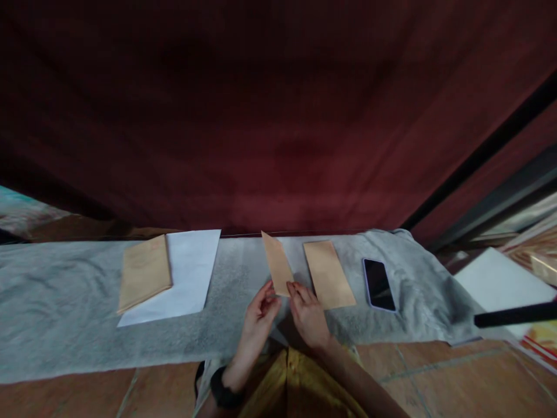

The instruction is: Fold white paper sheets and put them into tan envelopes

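Note:
Both my hands hold a narrow brown envelope (277, 262) by its near end, lifted off the grey cloth (65, 302). My left hand (260, 316) pinches its lower left corner, and my right hand (307, 313) pinches the lower right corner. Another brown envelope (328, 273) lies flat on the cloth just right of my right hand. To the left, a stack of brown envelopes (144, 270) rests on white paper sheets (189, 273).
A dark phone (378, 284) lies face up on the cloth at the right. A dark red curtain (270, 116) hangs behind the cloth. White paper (496, 281) and a black bar (516, 315) are at the far right. Tiled floor (435, 377) lies in front.

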The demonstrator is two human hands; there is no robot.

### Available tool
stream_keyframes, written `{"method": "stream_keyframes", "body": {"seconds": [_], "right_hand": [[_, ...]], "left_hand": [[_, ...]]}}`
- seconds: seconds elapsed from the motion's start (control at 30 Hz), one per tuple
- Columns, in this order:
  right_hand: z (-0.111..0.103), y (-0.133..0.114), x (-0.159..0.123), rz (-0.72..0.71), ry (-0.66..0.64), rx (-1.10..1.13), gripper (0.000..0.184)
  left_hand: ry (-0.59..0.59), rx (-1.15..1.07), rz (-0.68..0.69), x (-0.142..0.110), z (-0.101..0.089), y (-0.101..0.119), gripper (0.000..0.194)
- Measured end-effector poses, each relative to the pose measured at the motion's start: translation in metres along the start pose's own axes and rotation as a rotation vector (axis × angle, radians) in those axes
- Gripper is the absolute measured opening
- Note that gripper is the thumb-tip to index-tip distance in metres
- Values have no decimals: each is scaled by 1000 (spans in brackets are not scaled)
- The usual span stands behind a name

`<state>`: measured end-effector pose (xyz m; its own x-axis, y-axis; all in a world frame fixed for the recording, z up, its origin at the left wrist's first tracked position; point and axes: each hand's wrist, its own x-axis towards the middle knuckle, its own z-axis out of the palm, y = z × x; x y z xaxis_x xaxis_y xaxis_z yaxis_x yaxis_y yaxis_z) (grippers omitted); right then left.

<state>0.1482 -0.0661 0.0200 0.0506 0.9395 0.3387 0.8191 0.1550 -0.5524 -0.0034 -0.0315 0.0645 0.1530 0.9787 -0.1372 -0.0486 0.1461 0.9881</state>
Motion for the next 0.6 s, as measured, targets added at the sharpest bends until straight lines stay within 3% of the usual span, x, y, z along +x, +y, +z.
{"method": "stream_keyframes", "body": {"seconds": [0.1, 0.2, 0.3, 0.4, 0.6], "right_hand": [[-19, 4, 10, 194, 132, 328, 34], [-26, 7, 8, 454, 184, 695, 36], [-20, 6, -5, 649, 115, 961, 43], [-7, 2, -22, 780, 44, 1056, 45], [1, 5, -42, 898, -47, 1121, 47]], "left_hand": [[44, 57, -4, 2, 3, -5, 58], [127, 15, -170, 5, 3, -21, 68], [9, -80, -332, 7, 5, -37, 79], [-71, -84, -340, 6, 11, -44, 86], [-56, -2, -220, 9, 21, -47, 91]]}}
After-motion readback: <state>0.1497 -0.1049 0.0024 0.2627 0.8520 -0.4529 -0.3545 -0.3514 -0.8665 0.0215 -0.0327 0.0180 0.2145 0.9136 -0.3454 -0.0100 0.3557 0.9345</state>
